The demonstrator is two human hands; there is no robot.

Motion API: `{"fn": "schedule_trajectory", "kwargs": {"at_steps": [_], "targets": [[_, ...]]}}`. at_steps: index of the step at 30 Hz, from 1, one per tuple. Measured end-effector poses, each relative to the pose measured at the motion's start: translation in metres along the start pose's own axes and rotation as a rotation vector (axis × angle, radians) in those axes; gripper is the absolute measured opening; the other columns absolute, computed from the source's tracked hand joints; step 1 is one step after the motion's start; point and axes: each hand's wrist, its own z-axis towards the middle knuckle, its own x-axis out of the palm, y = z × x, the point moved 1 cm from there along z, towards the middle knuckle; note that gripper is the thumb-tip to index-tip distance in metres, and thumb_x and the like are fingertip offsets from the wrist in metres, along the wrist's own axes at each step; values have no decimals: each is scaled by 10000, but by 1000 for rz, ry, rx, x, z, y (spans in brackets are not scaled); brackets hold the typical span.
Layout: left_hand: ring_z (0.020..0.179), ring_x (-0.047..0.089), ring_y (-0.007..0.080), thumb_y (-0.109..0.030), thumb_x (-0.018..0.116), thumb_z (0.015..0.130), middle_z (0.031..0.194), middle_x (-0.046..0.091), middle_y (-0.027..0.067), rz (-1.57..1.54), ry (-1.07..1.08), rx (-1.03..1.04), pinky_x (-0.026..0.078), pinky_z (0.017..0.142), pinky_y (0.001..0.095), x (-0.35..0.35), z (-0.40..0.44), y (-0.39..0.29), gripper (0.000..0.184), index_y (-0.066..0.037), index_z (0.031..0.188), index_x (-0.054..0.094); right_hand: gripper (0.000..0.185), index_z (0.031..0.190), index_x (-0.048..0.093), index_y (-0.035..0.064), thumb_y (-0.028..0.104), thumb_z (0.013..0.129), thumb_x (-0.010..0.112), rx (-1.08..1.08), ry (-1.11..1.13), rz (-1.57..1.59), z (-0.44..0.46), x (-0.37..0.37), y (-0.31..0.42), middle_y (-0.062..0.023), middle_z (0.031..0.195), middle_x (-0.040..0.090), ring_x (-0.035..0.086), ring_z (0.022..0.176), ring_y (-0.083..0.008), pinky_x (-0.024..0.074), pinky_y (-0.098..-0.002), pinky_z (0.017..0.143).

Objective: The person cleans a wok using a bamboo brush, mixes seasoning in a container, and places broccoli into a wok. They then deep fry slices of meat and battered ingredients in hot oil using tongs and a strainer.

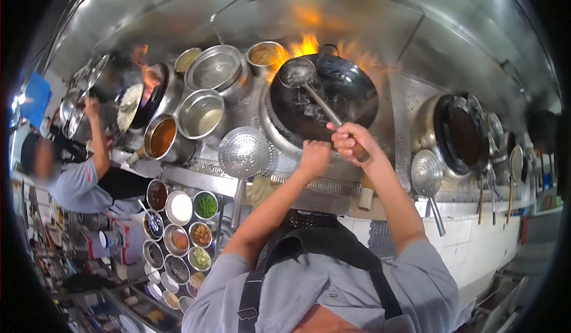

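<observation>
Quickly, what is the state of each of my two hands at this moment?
Left hand: closed at the near rim of the round black metal wok; exact grip hidden.
Right hand: closed, holding the long-handled silver metal ladle.

Cool, fairly bright light, broken by an orange flare behind the wok [352, 104]

Flames [305, 46] throw a warm reflection onto the steel wall [363, 15], which carries pale glare near the top; small highlights dot the wok's dark inside. Fisheye distortion bends the edges into black corners, the lower left is dim and soft, and a blurred patch covers the co-worker's head [43, 159].
</observation>
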Motion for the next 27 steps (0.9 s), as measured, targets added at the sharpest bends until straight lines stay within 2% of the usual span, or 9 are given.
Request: {"fn": "schedule_trajectory", "kwargs": {"at_steps": [3, 10, 11, 14, 19, 20, 24, 25, 27], "targets": [[863, 666, 304, -163, 626, 840, 854, 691, 100, 9, -8, -7, 443, 798, 452, 8, 3, 3, 72, -92, 852, 637, 202, 1028, 503, -1, 42, 847, 582, -100, -173, -332, -30, -23, -4, 5, 657, 464, 477, 489, -88, 389, -274, 403], [925, 624, 342, -67, 631, 843, 922, 648, 171, -254, -259, 55, 447, 850, 454, -22, -11, -3, 157, -34, 996, 647, 459, 1287, 477, -21, 34, 834, 522, -375, -582, -1485, -28, -31, -17, -48, 610, 508, 511, 439, -138, 380, -324, 366], [935, 617, 349, -45, 633, 837, 935, 638, 184, -302, -364, 75, 446, 875, 456, -38, -18, -8, 182, -23, 1017, 647, 324, 1100, 525, -82, 84, 823, 555, -374, -618, -1433, -22, -9, -18, -150, 612, 571, 553, 457, -276, 471, -376, 481], [951, 607, 389, -18, 652, 814, 987, 628, 211, -470, -291, -2, 458, 916, 453, -91, -61, -16, 267, 10, 1078, 635, 305, 1107, 557, -39, 79, 826, 552, -623, -424, -1534, 47, 11, -13, -147, 617, 585, 563, 457, -268, 469, -376, 480], [913, 660, 217, -174, 629, 938, 1010, 687, 150, -948, 376, -212, 511, 822, 362, -136, -181, 47, 323, 22, 1194, 603, 283, 1055, 609, -25, 84, 796, 568, -399, -220, -1437, 198, 83, -15, -169, 665, 622, 626, 596, -331, 508, -412, 602], [893, 651, 184, -201, 614, 961, 993, 693, 130, -946, 422, -216, 509, 826, 343, -143, -209, 59, 331, 15, 1212, 600, 276, 1008, 637, -22, 113, 772, 590, -564, -204, -1600, 252, 71, -20, -202, 734, 661, 665, 732, -363, 518, -426, 688], [952, 645, 169, -184, 640, 950, 1046, 689, 109, -1027, 234, -714, 507, 864, 310, -178, -299, 84, 349, 8, 1237, 596, 256, 890, 630, -89, 123, 749, 607, -491, -282, -1840, 356, 99, -50, -232, 763, 676, 686, 751, -359, 534, -419, 685], [978, 647, 169, -178, 646, 946, 1065, 688, 110, -1030, 182, -823, 508, 877, 309, -182, -314, 88, 349, 11, 1235, 596, 211, 767, 610, -83, 128, 765, 616, -283, -258, -1763, 360, 116, -54, -199, 711, 671, 684, 652, -324, 531, -418, 585], [977, 642, 150, -180, 651, 949, 1066, 688, 101, -1085, 14, -902, 508, 874, 299, -187, -333, 93, 358, 17, 1242, 591, 169, 688, 579, -40, 77, 810, 577, 169, -61, -765, 412, 102, -54, -90, 576, 561, 567, 479, -205, 486, -337, 454]]}}
